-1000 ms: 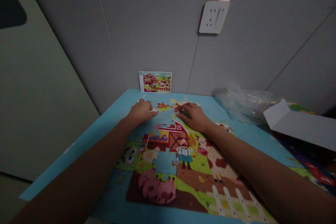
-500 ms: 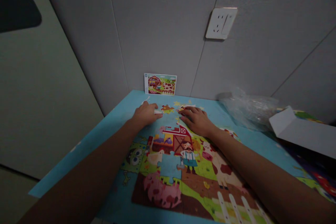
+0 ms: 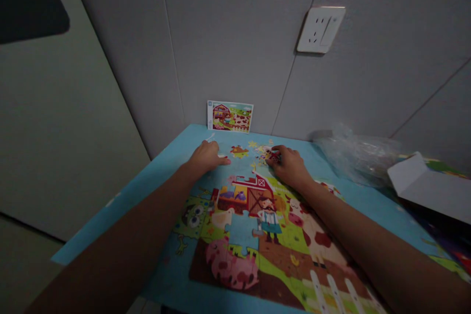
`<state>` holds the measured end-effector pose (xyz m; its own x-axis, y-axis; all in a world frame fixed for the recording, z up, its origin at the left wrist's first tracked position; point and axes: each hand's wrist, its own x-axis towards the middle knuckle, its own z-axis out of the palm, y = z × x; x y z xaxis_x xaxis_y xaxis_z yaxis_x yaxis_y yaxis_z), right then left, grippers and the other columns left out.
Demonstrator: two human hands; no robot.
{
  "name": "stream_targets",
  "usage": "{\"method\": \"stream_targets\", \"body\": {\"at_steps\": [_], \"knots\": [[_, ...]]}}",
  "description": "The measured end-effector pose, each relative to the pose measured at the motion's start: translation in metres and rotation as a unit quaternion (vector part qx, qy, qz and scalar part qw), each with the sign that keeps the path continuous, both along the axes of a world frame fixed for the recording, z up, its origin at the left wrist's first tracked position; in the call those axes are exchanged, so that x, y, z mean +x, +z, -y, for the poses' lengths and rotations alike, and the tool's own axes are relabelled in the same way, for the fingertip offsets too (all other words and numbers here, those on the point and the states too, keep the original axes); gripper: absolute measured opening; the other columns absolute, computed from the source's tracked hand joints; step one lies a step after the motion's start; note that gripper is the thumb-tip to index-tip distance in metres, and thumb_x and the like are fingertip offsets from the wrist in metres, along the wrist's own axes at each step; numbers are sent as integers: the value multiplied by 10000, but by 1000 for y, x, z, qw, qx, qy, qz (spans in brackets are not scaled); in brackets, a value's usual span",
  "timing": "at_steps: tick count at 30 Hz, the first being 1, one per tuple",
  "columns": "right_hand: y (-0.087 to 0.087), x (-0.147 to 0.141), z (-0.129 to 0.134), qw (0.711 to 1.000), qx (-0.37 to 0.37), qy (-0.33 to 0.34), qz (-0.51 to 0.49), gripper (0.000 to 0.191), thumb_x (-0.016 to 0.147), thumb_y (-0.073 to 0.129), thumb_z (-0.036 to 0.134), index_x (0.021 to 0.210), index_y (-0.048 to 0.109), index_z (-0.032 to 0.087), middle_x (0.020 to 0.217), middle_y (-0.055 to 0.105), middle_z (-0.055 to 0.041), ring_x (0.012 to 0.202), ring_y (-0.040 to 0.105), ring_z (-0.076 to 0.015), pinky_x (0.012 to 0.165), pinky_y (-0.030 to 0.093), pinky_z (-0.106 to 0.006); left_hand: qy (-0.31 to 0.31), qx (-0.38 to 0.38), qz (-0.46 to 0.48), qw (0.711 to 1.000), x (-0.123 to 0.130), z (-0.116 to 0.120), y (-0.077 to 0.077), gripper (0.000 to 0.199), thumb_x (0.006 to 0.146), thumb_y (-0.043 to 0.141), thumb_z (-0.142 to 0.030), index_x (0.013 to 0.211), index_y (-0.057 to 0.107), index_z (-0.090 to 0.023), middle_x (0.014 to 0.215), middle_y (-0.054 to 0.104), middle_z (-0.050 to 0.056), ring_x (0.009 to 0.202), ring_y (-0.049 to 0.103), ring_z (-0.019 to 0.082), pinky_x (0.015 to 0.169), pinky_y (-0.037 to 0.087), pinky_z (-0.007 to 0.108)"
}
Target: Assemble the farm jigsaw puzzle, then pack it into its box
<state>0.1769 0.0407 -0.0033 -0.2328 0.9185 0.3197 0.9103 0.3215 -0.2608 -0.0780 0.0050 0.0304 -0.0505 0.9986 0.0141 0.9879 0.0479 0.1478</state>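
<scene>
Clear, crinkled plastic bag (image 3: 358, 154) (glossy in creases) beside matt grey wall (image 3: 228, 39).

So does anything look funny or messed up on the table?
Yes, the puzzle has a hole just above the pink pig, so the blue table shows through the picture. Crumpled clear plastic lies at the right too. I can't see any spills or damage.

This looks like a room indoors, though I can't tell whether home or office. Beyond my right hand (image 3: 290, 167), a socket plate (image 3: 321, 30) sits on the grey panelled wall (image 3: 235, 34); beneath my hands spreads a cartoon-printed blue tabletop (image 3: 158, 176).
</scene>
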Motion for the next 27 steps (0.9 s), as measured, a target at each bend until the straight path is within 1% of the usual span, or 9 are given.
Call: {"method": "stream_targets", "body": {"at_steps": [3, 7, 10, 13, 18, 21, 23, 25, 27], "knots": [[0, 1, -1, 998, 18, 5, -56, 472, 786, 617, 312, 1213, 540, 126, 1091, 602, -170, 993, 559, -289, 864, 431, -400, -3, -17, -6, 1000, -4, 0, 1, 525, 706, 678, -536, 1039, 649, -130, 1080, 672, 170, 1054, 601, 299, 799, 457, 302], [4, 1, 4, 990, 21, 45, -135, 508, 746, 618, 235, 1229, 498, 133, 997, 631, -122, 875, 599, -243, 787, 459, -348, 7, 7, 8, 1000, -1, 2, 4, 539, 697, 708, -479, 1089, 605, -124, 1114, 661, 172, 1024, 614, 296, 784, 462, 308], [6, 0, 9, 981, 0, 91, -172, 457, 765, 597, 233, 1203, 490, 154, 858, 665, -66, 789, 609, -215, 723, 456, -315, -26, 63, 87, 994, 8, 6, 8, 325, 766, 656, -314, 1052, 619, -163, 1054, 693, 100, 968, 638, 245, 783, 466, 289], [8, -1, 11, 976, 16, 108, -190, 370, 791, 593, 294, 1133, 534, 165, 827, 681, -58, 739, 605, -199, 692, 452, -302, -77, 100, 153, 980, 16, 8, 11, 174, 797, 600, -236, 948, 677, -198, 998, 712, 44, 947, 642, 215, 835, 464, 290], [10, 0, 13, 976, 49, 147, -156, 377, 883, 469, 292, 1213, 574, 144, 908, 703, -93, 782, 617, -206, 726, 458, -317, -93, 106, 176, 974, 16, 6, 8, 197, 794, 598, -243, 949, 711, -198, 1034, 717, 39, 991, 632, 219, 907, 454, 310], [12, -2, 16, 967, 47, 185, -170, 414, 901, 452, 281, 1284, 561, 166, 1083, 694, -106, 914, 630, -212, 821, 462, -335, -75, 92, 120, 986, 14, 4, 5, 209, 794, 590, -232, 947, 726, -188, 1034, 711, 68, 996, 627, 238, 908, 455, 325], [15, -4, 19, 964, 41, 196, -175, 369, 893, 491, 310, 1213, 623, 183, 1067, 706, -94, 903, 639, -208, 826, 467, -334, -77, 122, 98, 985, 18, 5, 4, 207, 810, 582, -263, 925, 737, -187, 1023, 706, 82, 996, 618, 243, 930, 443, 344], [16, -8, 23, 960, 34, 215, -178, 307, 884, 529, 340, 1107, 681, 194, 986, 725, -77, 841, 647, -194, 788, 476, -316, -113, 154, 147, 971, 25, 8, 3, 243, 832, 571, -322, 951, 732, -185, 1024, 707, 73, 987, 616, 224, 938, 440, 335], [17, -11, 28, 954, 29, 239, -177, 273, 878, 555, 358, 1047, 701, 201, 922, 731, -61, 796, 649, -181, 754, 480, -298, -170, 137, 230, 948, 33, 11, 2, 287, 820, 592, -347, 1023, 709, -181, 988, 717, 51, 926, 627, 191, 893, 462, 303]]}}
